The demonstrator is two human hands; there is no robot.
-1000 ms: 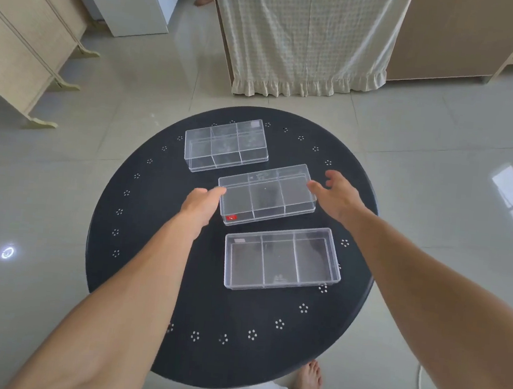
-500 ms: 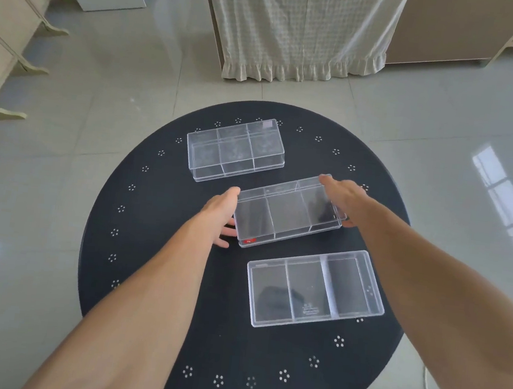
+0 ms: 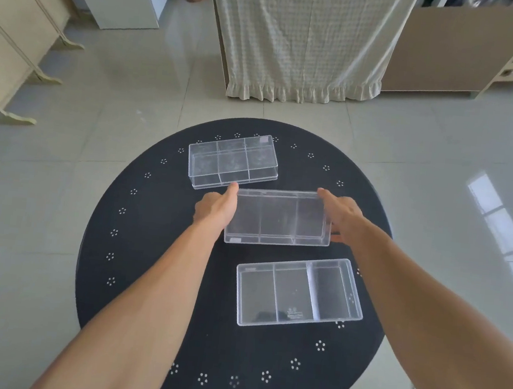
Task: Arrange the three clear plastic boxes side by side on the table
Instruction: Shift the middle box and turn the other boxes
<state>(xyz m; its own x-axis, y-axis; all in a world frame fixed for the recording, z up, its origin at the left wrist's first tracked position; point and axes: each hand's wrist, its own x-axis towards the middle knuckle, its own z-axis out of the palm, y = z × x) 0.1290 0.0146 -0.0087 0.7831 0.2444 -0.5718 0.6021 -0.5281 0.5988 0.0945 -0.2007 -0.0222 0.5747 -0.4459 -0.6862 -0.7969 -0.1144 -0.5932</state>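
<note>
Three clear plastic boxes, each divided into three compartments, lie on a round black table (image 3: 132, 276) marked with small white dot clusters near its rim.

The middle box (image 3: 278, 217) is held at both short ends. The left hand (image 3: 216, 207) presses flat against the left end, with the fingers together and extended along the wall; one fingertip reaches the far left corner. The right hand (image 3: 340, 214) grips the right end, with the fingers lying over the top edge and a thumb visible near the lower right corner. Whether this box rests on the table or is raised above it cannot be told.

The far box (image 3: 233, 160) lies toward the far edge of the table, slightly rotated, just beyond the middle box. Its near edge sits very close to the left fingertips; contact cannot be confirmed.

The near box (image 3: 298, 292) lies closest to the person, offset to the right, apart from the middle box, with bare tabletop between them. It is untouched.

Both forearms extend from the bottom of the view toward the middle box. A tiled floor (image 3: 61, 173) surrounds the table, and a checked cloth (image 3: 300, 34) hangs beyond it.
</note>
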